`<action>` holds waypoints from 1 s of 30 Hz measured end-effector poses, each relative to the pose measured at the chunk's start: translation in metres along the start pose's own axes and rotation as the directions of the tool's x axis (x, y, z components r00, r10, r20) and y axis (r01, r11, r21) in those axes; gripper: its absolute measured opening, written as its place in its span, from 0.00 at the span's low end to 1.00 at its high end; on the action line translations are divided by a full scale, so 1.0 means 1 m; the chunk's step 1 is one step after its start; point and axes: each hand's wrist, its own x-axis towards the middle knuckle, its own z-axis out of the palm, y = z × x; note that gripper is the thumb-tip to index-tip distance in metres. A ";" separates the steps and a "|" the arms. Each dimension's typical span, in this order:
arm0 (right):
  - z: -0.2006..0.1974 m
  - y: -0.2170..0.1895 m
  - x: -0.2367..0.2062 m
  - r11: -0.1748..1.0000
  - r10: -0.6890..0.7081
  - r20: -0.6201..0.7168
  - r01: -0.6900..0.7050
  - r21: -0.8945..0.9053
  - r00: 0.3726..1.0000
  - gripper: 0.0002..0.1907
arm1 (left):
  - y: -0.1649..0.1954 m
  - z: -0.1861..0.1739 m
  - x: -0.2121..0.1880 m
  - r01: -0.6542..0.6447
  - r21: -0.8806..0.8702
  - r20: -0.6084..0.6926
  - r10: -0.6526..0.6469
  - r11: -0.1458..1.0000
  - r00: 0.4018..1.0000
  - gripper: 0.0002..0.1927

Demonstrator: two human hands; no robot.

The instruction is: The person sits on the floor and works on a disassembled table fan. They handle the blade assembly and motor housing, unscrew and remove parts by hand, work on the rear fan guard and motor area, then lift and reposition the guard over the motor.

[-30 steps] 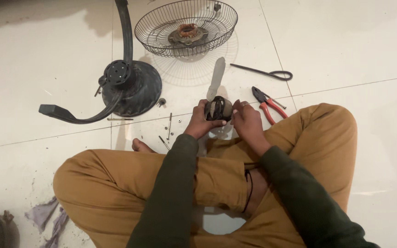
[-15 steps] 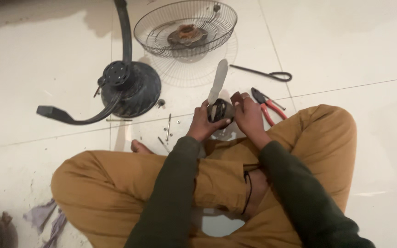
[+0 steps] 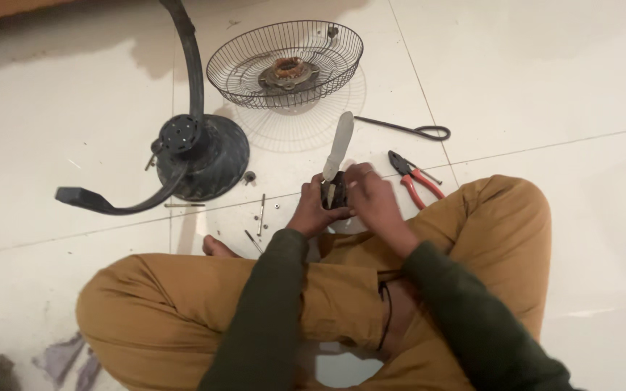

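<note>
Person seated cross-legged on the tiled floor (image 3: 545, 87). Left hand (image 3: 313, 211) and right hand (image 3: 371, 199) both closed around one small dark fan part (image 3: 335, 190), held just above the knees; one pale fan blade (image 3: 339, 145) rises from it. Just right of the hands: one pair of red-handled pliers (image 3: 416, 179). Beyond: one wire fan guard (image 3: 285, 64), one black looped cord (image 3: 407, 129). Left: one black fan base (image 3: 197, 156). Several loose screws (image 3: 261, 213) just left of the hands.
</note>
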 end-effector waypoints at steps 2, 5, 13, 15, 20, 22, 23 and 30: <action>0.002 -0.005 -0.001 0.992 0.073 0.057 -0.067 -0.103 0.996 0.13 | 0.002 0.000 0.001 0.076 -0.035 0.060 -0.074 0.996 0.995 0.58; 0.003 -0.005 0.002 0.932 0.204 -0.026 -0.202 -0.299 0.979 0.14 | 0.006 -0.001 0.000 0.047 -0.125 0.048 -0.042 0.991 0.998 0.58; -0.007 0.014 -0.002 0.990 0.066 -0.107 -0.078 -0.118 0.992 0.15 | 0.003 0.002 0.001 0.040 -0.079 0.060 -0.035 0.996 0.998 0.61; -0.008 0.015 -0.003 0.993 0.116 -0.083 -0.114 0.027 0.990 0.10 | 0.000 0.003 0.003 -0.021 -0.088 0.032 0.024 0.996 0.999 0.61; -0.005 0.003 -0.001 0.996 0.074 -0.001 -0.074 -0.049 0.997 0.12 | -0.004 0.006 0.006 -0.015 -0.020 0.047 0.015 1.000 0.999 0.61; -0.004 -0.003 0.000 0.950 0.262 0.004 -0.257 -0.175 0.965 0.18 | -0.004 0.006 0.003 0.003 -0.049 0.053 -0.001 0.999 0.999 0.60; -0.004 -0.005 0.002 0.957 0.244 -0.017 -0.243 -0.160 0.970 0.17 | -0.004 0.006 0.004 -0.001 -0.111 0.057 0.008 0.994 0.998 0.59; -0.007 -0.015 0.001 0.987 0.124 0.009 -0.123 -0.102 0.992 0.17 | 0.003 0.004 0.003 0.066 -0.074 0.104 -0.058 0.995 0.993 0.59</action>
